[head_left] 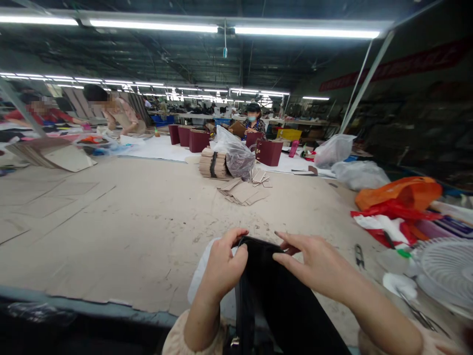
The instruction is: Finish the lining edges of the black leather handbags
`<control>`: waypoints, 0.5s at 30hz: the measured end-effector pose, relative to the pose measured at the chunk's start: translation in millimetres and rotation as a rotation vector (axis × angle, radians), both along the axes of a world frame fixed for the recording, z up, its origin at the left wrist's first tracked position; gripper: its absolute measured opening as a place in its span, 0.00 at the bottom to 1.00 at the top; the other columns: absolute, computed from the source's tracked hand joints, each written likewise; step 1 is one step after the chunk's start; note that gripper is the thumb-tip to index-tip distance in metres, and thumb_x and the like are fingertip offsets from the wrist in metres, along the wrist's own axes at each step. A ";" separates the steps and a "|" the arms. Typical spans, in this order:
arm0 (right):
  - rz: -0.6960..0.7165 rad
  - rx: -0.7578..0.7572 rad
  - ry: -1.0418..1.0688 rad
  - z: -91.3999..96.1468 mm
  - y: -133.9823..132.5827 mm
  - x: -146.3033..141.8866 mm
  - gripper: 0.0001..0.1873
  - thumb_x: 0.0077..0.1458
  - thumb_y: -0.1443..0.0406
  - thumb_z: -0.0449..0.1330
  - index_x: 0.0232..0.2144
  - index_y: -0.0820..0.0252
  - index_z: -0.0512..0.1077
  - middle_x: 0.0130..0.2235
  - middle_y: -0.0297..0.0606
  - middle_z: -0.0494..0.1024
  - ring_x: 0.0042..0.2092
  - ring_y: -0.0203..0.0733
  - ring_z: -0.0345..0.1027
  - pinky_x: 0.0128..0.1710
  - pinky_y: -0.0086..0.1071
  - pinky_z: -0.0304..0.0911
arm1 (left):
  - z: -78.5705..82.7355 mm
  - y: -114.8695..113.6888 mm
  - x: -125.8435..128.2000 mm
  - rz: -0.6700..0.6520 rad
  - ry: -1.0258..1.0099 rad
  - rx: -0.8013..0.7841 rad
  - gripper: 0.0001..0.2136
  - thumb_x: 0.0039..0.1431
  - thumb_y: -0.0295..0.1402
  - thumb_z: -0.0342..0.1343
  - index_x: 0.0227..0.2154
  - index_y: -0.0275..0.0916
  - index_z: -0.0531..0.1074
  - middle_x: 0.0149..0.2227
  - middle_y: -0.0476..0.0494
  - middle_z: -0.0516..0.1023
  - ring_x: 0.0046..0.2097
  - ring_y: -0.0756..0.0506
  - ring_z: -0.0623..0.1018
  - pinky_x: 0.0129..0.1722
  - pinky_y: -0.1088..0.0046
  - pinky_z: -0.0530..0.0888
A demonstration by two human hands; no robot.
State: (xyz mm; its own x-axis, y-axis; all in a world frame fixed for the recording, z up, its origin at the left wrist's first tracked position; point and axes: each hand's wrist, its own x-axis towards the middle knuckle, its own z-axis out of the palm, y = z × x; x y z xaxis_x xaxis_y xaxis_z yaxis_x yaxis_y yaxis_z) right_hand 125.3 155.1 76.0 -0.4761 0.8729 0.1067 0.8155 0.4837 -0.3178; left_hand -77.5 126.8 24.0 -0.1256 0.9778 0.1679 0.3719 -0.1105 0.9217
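A black bag (284, 305) leans toward me at the front edge of the table, its dark inside showing and a small metal fitting low on its left side. My left hand (225, 264) grips the left corner of its rim, thumb on the near side and fingers over the far side. On the right part of the same rim, my right hand (314, 261) has its thumb inside and its fingers around the outer edge. Something white and thin (199, 273) lies partly hidden behind my left wrist.
Bundled cardboard pieces (213, 164) and loose ones (244, 191) lie mid-table. Behind stand dark red bags (269, 152) and a person (254, 123). To the right are snips (359, 256), a white fan (451, 268), scissors (417, 310) and an orange bag (401, 192). Two people work at far left.
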 end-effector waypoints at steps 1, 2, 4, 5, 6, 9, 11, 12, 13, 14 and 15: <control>-0.001 -0.032 0.015 2.1 -2.2 1.4 0.25 0.54 0.53 0.56 0.52 0.56 0.70 0.38 0.38 0.80 0.38 0.43 0.74 0.39 0.35 0.66 | -0.2 0.3 -0.4 -0.002 -0.005 0.002 0.14 0.55 0.28 0.49 0.43 0.38 0.73 0.42 0.45 0.79 0.43 0.45 0.78 0.46 0.69 0.73; 0.002 -0.058 0.029 3.7 -4.4 2.4 0.27 0.54 0.52 0.57 0.53 0.57 0.69 0.39 0.39 0.80 0.39 0.44 0.74 0.39 0.36 0.66 | 0.0 0.4 -0.8 -0.004 -0.007 0.004 0.14 0.55 0.28 0.49 0.43 0.38 0.73 0.42 0.44 0.79 0.44 0.45 0.77 0.46 0.69 0.73; 0.005 -0.067 0.042 5.8 -8.9 2.9 0.28 0.53 0.50 0.57 0.52 0.58 0.70 0.41 0.40 0.80 0.40 0.45 0.74 0.40 0.37 0.66 | 0.9 0.4 -1.2 -0.004 0.003 0.005 0.13 0.55 0.28 0.49 0.42 0.38 0.74 0.41 0.45 0.79 0.44 0.45 0.77 0.46 0.69 0.73; -0.004 -0.053 0.035 6.2 -10.9 2.5 0.27 0.53 0.50 0.57 0.50 0.57 0.72 0.41 0.40 0.80 0.40 0.46 0.74 0.40 0.37 0.66 | 1.5 0.3 -1.0 -0.004 0.011 0.001 0.13 0.55 0.28 0.50 0.42 0.39 0.74 0.41 0.45 0.80 0.43 0.45 0.78 0.46 0.69 0.72; -0.018 -0.033 0.018 6.1 -12.6 1.7 0.24 0.53 0.50 0.57 0.48 0.56 0.73 0.40 0.39 0.80 0.40 0.46 0.74 0.39 0.36 0.66 | 2.0 0.1 -0.7 -0.006 0.019 -0.004 0.13 0.55 0.28 0.50 0.42 0.39 0.74 0.40 0.45 0.80 0.42 0.45 0.78 0.46 0.69 0.73; -0.059 0.004 -0.078 4.0 -14.8 -0.9 0.15 0.56 0.52 0.55 0.35 0.52 0.77 0.33 0.35 0.80 0.35 0.44 0.73 0.32 0.33 0.63 | 3.4 -0.4 1.1 -0.017 0.039 -0.006 0.13 0.55 0.29 0.49 0.41 0.39 0.74 0.38 0.46 0.80 0.40 0.45 0.78 0.43 0.70 0.73; -0.072 0.011 -0.161 1.3 -13.9 -1.8 0.18 0.59 0.54 0.51 0.25 0.52 0.75 0.27 0.33 0.78 0.30 0.41 0.72 0.28 0.32 0.59 | 4.1 -0.9 2.3 -0.023 0.050 -0.002 0.12 0.55 0.29 0.49 0.41 0.39 0.74 0.37 0.47 0.80 0.40 0.45 0.78 0.42 0.70 0.73; -0.082 0.024 -0.199 -0.3 -13.0 -2.0 0.20 0.60 0.54 0.50 0.22 0.53 0.73 0.25 0.33 0.77 0.28 0.40 0.71 0.28 0.32 0.58 | 4.4 -1.2 2.9 -0.025 0.054 0.003 0.12 0.55 0.29 0.49 0.41 0.39 0.74 0.37 0.47 0.80 0.40 0.45 0.78 0.42 0.70 0.73; -0.094 0.044 -0.233 -1.9 -12.1 -2.1 0.22 0.60 0.55 0.49 0.20 0.54 0.71 0.24 0.33 0.77 0.27 0.40 0.70 0.28 0.32 0.57 | 4.8 -1.5 3.3 -0.029 0.055 0.007 0.12 0.55 0.29 0.50 0.40 0.39 0.74 0.37 0.47 0.80 0.40 0.45 0.78 0.42 0.70 0.73; -0.102 0.069 -0.261 -3.5 -11.2 -2.2 0.23 0.61 0.55 0.48 0.19 0.55 0.70 0.23 0.34 0.76 0.28 0.40 0.70 0.28 0.32 0.56 | 5.1 -1.8 3.6 -0.036 0.055 0.012 0.12 0.55 0.29 0.50 0.40 0.39 0.74 0.37 0.47 0.80 0.40 0.45 0.78 0.43 0.70 0.72; -0.106 0.097 -0.283 -5.0 -10.5 -2.3 0.22 0.61 0.56 0.47 0.19 0.55 0.70 0.24 0.34 0.76 0.28 0.40 0.71 0.29 0.33 0.56 | 5.4 -2.0 3.7 -0.043 0.055 0.021 0.11 0.55 0.29 0.50 0.40 0.39 0.74 0.37 0.47 0.80 0.40 0.46 0.78 0.43 0.70 0.72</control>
